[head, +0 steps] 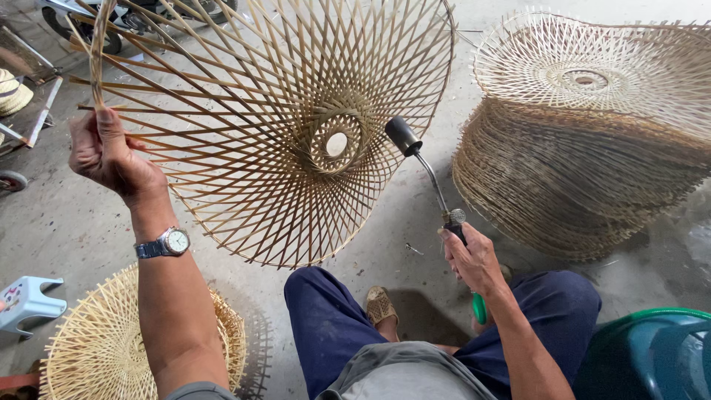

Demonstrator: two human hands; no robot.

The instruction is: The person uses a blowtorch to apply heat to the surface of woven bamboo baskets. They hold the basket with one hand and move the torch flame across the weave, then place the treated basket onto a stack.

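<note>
Weaving workshop, stacked bamboo frames (578,178), concrete floor (59,222)

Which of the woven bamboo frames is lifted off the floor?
The large open-weave bamboo frame, held by its rim in the left hand. The stack of frames at right and the frame by the knee lie on the floor.

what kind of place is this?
Probably a small bamboo-weaving workshop on a bare concrete floor. The left hand holds up a woven bamboo frame, the right hand a gas torch, beside a tall stack of finished frames.
</note>
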